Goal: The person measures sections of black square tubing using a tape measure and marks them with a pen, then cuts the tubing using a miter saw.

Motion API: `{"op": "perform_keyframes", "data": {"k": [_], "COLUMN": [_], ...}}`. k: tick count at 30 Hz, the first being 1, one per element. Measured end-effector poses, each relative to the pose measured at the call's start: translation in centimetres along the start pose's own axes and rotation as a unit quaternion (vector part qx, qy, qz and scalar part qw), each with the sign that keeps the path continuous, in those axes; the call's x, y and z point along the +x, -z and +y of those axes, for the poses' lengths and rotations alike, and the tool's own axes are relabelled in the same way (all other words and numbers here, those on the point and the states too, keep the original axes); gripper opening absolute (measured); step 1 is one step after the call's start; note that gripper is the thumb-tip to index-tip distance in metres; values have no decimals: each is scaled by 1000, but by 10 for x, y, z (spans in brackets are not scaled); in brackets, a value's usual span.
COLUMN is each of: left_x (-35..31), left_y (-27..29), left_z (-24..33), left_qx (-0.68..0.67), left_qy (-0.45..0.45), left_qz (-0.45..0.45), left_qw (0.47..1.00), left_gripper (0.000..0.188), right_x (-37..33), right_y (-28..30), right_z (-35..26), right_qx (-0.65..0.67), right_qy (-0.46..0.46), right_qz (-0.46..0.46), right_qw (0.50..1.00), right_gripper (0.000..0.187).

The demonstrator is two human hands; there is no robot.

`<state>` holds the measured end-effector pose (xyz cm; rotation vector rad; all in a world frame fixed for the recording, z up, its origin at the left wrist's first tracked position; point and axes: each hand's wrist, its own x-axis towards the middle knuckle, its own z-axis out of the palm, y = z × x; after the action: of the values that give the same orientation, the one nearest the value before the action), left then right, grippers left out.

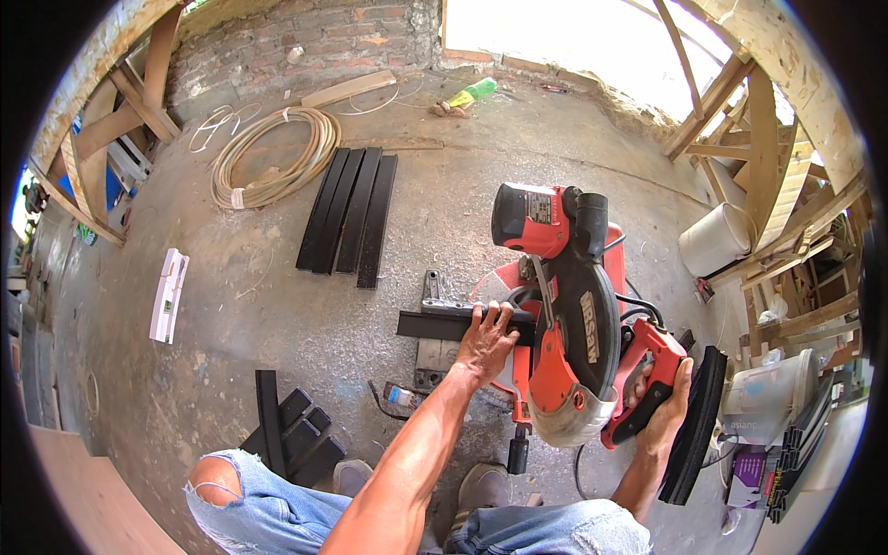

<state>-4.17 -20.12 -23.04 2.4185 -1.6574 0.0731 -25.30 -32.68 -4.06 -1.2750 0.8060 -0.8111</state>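
Observation:
A red and black mitre saw stands on the floor right in front of me. My right hand is closed round its red and black handle. Across the saw's base lies a black profile bar, its left end sticking out past the fence. My left hand grips this bar close to the blade guard, fingers curled over its top. The blade is mostly hidden behind the guard, and the bar's right end disappears under the saw head.
Several long black bars lie beyond the saw, beside a coil of pale hose. Shorter black pieces rest near my left knee. Black lengths and a white bucket stand at right. A white strip bundle lies far left.

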Motion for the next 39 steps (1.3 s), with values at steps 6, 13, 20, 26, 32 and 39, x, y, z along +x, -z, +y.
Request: {"op": "perform_keyframes", "data": {"k": [6,13,20,26,32,39], "left_x": [-3,0,0,0,0,-1], "left_y": [-3,0,2,1,0,0], "left_z": [-2,1,0,-1,0,0], "left_qx": [-10,-7,-8,-8,-6,-12], "left_qy": [2,2,3,4,2,1], "left_qz": [16,11,10,6,19,20], "left_qw": [1000,1000,1000,1000,1000,1000], "left_gripper": [38,38,40,40,38,36], "right_x": [0,-1,-3,-5,-4,-5], "right_y": [5,7,4,0,8,4], "right_z": [5,5,4,6,12,7], "right_qx": [8,7,-10,-5,-15,-18], "right_qy": [-16,-11,1,0,6,-1], "right_qz": [-9,-12,-7,4,-1,6], "right_qw": [1000,1000,1000,1000,1000,1000], "right_gripper": [67,66,67,68,68,68]}}
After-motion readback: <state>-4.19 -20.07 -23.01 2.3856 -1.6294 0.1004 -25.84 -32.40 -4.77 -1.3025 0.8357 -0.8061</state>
